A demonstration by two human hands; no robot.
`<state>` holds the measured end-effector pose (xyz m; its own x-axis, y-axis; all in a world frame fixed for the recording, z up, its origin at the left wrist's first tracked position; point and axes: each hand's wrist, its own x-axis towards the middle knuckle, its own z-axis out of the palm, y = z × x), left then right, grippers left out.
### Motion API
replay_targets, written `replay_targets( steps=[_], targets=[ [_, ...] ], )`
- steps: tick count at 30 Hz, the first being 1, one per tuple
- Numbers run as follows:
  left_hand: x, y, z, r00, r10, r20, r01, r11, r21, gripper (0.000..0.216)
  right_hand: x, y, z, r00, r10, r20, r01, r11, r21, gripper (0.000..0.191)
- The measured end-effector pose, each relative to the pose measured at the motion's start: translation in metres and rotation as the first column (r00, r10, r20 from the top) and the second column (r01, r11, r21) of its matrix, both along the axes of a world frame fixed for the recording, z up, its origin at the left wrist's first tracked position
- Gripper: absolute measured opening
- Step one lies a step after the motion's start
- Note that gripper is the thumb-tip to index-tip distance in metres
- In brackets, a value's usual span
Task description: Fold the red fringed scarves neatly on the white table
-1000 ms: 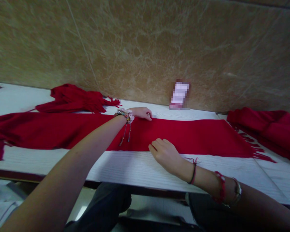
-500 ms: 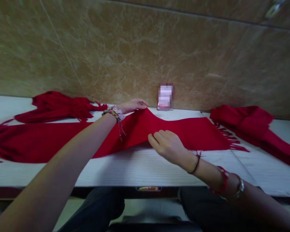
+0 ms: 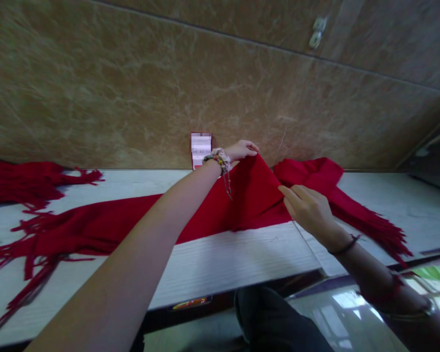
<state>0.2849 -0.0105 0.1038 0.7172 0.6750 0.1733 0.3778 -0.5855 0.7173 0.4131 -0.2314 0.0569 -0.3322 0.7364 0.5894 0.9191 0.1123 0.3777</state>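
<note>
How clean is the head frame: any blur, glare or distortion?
Head view: scarf fringe at far left smeared by motion, near forearm soft; the fold between left hand and right hand is fairly sharp. Head view: glare on the floor lower right; table edge and wall seams bow, wide-angle; card by the wall is pixelated.

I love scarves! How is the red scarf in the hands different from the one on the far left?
The held scarf is pinched by the left hand and right hand and lifted into a peak; the left scarf lies untouched on the table. The held scarf stretches out long; the left scarf is bunched up. Both are red with fringes.
</note>
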Motion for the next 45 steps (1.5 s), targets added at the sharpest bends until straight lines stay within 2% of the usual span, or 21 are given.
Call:
replay_targets(
  steps=[3, 5, 8, 10, 13, 16, 18, 20, 21, 24, 28, 31, 34, 37, 39, 43, 45],
  targets=[
    [0.037, -0.005, -0.032, 0.993, -0.017, -0.121, 0.024, 0.998, 0.051, 0.033, 0.028, -0.001, -0.03, 0.997, -0.074, -0.004, 0.073, 0.992, -0.103, 0.031],
    [0.051, -0.008, -0.054, 0.982, -0.032, -0.187, 0.046, 0.996, 0.075, 0.032, 0.037, -0.001, -0.047, 0.989, -0.146, -0.033, 0.137, 0.971, -0.194, 0.033],
    [0.056, -0.011, -0.081, 0.964, -0.044, -0.264, 0.083, 0.987, 0.139, 0.029, 0.042, -0.001, -0.061, 0.962, -0.252, -0.108, 0.207, 0.925, -0.319, 0.039],
    [0.052, -0.013, -0.09, 0.96, -0.029, -0.28, 0.086, 0.977, 0.193, 0.032, 0.043, -0.001, -0.063, 0.945, -0.278, -0.173, 0.199, 0.907, -0.371, 0.042],
    [0.037, -0.026, -0.092, 0.962, 0.032, -0.273, 0.046, 0.961, 0.273, 0.041, 0.044, 0.002, -0.062, 0.943, -0.218, -0.253, 0.116, 0.924, -0.363, 0.046],
    [0.007, -0.056, -0.091, 0.953, 0.132, -0.271, -0.021, 0.926, 0.377, 0.05, 0.046, 0.008, -0.061, 0.969, -0.074, -0.236, -0.009, 0.943, -0.332, 0.048],
    [-0.019, -0.079, -0.094, 0.932, 0.083, -0.354, 0.054, 0.931, 0.361, 0.065, 0.048, 0.012, -0.061, 0.981, 0.027, -0.192, -0.098, 0.925, -0.368, 0.047],
    [-0.046, -0.096, -0.101, 0.863, -0.079, -0.499, 0.228, 0.943, 0.244, 0.079, 0.046, 0.014, -0.062, 0.982, 0.101, -0.159, -0.161, 0.89, -0.426, 0.047],
    [-0.059, -0.1, -0.104, 0.836, -0.113, -0.537, 0.272, 0.935, 0.228, 0.081, 0.044, 0.015, -0.063, 0.981, 0.124, -0.148, -0.179, 0.875, -0.45, 0.048],
    [-0.095, -0.096, -0.111, 0.799, -0.159, -0.58, 0.35, 0.908, 0.232, 0.076, 0.026, 0.012, -0.064, 0.978, 0.148, -0.146, -0.201, 0.849, -0.488, 0.047],
    [-0.145, -0.08, -0.109, 0.774, -0.198, -0.602, 0.397, 0.892, 0.217, 0.071, -0.016, 0.01, -0.062, 0.965, 0.156, -0.21, -0.244, 0.826, -0.508, 0.047],
    [-0.183, -0.08, -0.102, 0.79, -0.158, -0.593, 0.344, 0.914, 0.216, 0.075, -0.039, 0.016, -0.059, 0.938, 0.109, -0.33, -0.266, 0.837, -0.478, 0.05],
    [-0.21, -0.085, -0.097, 0.82, -0.077, -0.567, 0.272, 0.924, 0.269, 0.075, -0.043, 0.026, -0.061, 0.875, 0.047, -0.482, -0.276, 0.867, -0.416, 0.064],
    [-0.221, -0.088, -0.095, 0.823, -0.052, -0.565, 0.271, 0.911, 0.311, 0.056, -0.037, 0.031, -0.07, 0.813, 0.059, -0.579, -0.309, 0.887, -0.343, 0.074],
    [-0.22, -0.089, -0.095, 0.824, -0.036, -0.566, 0.285, 0.889, 0.359, 0.048, -0.034, 0.03, -0.075, 0.811, 0.081, -0.58, -0.322, 0.889, -0.326, 0.07],
    [-0.208, -0.095, -0.092, 0.82, 0.036, -0.571, 0.301, 0.822, 0.484, 0.045, -0.037, 0.023, -0.071, 0.907, 0.098, -0.409, -0.269, 0.883, -0.385, 0.041],
    [-0.203, -0.1, -0.091, 0.802, 0.084, -0.591, 0.304, 0.795, 0.525, 0.044, -0.04, 0.02, -0.064, 0.949, 0.116, -0.294, -0.229, 0.895, -0.383, 0.037]
  ],
)
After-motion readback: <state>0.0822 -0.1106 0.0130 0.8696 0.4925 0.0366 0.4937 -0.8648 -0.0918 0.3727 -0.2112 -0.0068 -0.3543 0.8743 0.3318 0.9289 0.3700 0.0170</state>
